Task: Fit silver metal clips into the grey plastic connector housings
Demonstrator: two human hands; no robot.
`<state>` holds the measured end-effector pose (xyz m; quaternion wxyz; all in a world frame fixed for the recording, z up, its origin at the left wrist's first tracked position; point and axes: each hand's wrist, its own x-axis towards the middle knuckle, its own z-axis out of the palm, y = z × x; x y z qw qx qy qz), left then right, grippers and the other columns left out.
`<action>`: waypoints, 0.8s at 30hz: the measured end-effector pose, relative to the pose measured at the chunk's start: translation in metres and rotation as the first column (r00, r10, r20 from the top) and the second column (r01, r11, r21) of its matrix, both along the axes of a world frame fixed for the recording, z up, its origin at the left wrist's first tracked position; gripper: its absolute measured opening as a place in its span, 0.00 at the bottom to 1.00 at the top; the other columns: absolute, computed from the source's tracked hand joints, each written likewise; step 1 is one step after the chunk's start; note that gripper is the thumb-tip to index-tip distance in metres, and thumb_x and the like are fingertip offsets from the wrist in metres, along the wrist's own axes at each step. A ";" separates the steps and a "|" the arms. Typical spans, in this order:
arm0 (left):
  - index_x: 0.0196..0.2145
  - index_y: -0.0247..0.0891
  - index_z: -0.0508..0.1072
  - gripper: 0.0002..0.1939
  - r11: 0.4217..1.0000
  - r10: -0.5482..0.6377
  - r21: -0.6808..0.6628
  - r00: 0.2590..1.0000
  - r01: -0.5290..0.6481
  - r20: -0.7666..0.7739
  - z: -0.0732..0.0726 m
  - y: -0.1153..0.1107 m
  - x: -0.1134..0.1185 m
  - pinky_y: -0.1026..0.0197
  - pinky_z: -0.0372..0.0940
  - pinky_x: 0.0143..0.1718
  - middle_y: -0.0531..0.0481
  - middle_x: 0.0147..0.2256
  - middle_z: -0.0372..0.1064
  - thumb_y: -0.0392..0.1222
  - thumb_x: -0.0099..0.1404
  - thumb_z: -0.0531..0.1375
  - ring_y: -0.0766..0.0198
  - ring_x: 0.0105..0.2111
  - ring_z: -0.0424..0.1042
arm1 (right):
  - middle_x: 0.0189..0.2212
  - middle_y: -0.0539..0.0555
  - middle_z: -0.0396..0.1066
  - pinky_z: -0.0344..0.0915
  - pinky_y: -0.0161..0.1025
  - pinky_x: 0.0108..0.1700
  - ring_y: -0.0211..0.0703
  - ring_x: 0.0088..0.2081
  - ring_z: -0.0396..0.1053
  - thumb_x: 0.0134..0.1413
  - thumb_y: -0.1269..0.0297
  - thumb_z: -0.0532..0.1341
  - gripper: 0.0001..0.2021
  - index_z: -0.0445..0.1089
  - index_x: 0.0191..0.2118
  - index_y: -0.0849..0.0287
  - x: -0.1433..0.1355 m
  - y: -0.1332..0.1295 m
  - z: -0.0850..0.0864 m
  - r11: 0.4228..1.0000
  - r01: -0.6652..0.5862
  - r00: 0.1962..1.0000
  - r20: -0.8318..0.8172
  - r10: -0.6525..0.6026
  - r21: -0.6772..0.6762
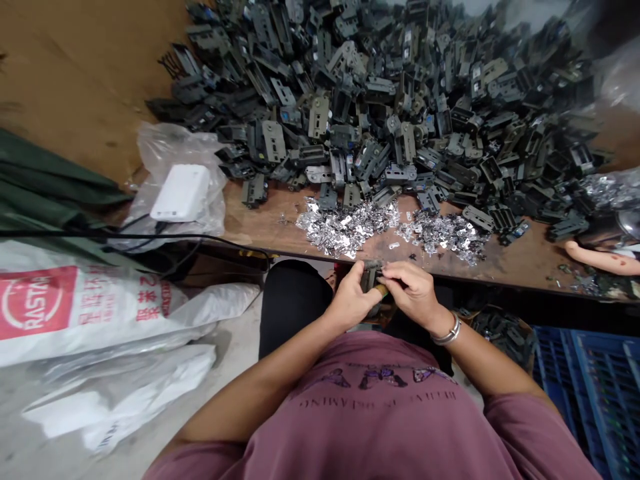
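Observation:
Over my lap, just off the bench's front edge, my left hand (351, 297) is closed around a dark grey plastic part (371, 275). My right hand (411, 288) meets it from the other side, its fingers pinched together at the part; whatever small piece they may hold is hidden. Yellow wrapping shows on a digit between the hands. Right in front lie two heaps of small shiny metal plates, a left heap (345, 230) and a right heap (457, 237). Behind them rises a large pile of similar grey plastic parts (370, 87).
A white power bank (181, 193) sits on clear plastic at the left, with a black cable (125, 235) crossing nearby. White woven sacks (110, 300) lie at the lower left. Blue plastic crates (590, 380) and a container of grey parts (503, 337) stand below the bench (265, 223) at right.

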<state>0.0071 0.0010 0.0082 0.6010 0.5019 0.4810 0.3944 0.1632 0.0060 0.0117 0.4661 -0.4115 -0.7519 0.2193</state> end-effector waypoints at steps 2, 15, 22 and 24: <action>0.37 0.38 0.63 0.14 1.000 0.002 0.017 1.000 -0.001 -0.026 0.002 -0.001 0.001 0.60 0.65 0.38 0.50 0.35 0.68 0.38 0.52 0.62 0.62 0.36 0.68 | 0.34 0.54 0.78 0.74 0.45 0.42 0.45 0.38 0.76 0.59 0.69 0.61 0.06 0.75 0.37 0.53 0.000 -0.001 -0.001 1.000 0.005 1.000 0.002 -0.005 0.012; 0.33 0.40 0.60 0.14 0.998 0.024 0.064 0.956 -0.005 -0.291 -0.002 -0.006 -0.002 0.61 0.58 0.30 0.58 0.26 0.58 0.38 0.50 0.61 0.67 0.26 0.59 | 0.34 0.55 0.79 0.77 0.45 0.41 0.46 0.38 0.78 0.59 0.70 0.61 0.08 0.77 0.36 0.53 -0.001 -0.011 -0.009 0.999 0.033 0.999 0.034 -0.033 -0.002; 0.36 0.39 0.61 0.15 0.998 0.024 0.069 0.960 -0.005 -0.278 -0.004 -0.007 -0.001 0.60 0.60 0.33 0.57 0.27 0.60 0.37 0.51 0.61 0.65 0.29 0.63 | 0.34 0.54 0.80 0.77 0.45 0.40 0.45 0.37 0.78 0.59 0.70 0.60 0.08 0.77 0.37 0.52 0.001 -0.011 -0.009 0.999 0.039 0.996 0.083 -0.040 0.013; 0.35 0.40 0.60 0.15 0.997 0.014 0.075 0.944 0.012 -0.331 -0.002 -0.007 -0.001 0.61 0.58 0.30 0.58 0.26 0.58 0.37 0.51 0.61 0.66 0.26 0.60 | 0.35 0.55 0.80 0.77 0.45 0.41 0.45 0.38 0.78 0.60 0.70 0.59 0.09 0.77 0.38 0.53 0.001 -0.012 -0.014 0.998 0.044 0.993 0.103 -0.049 0.050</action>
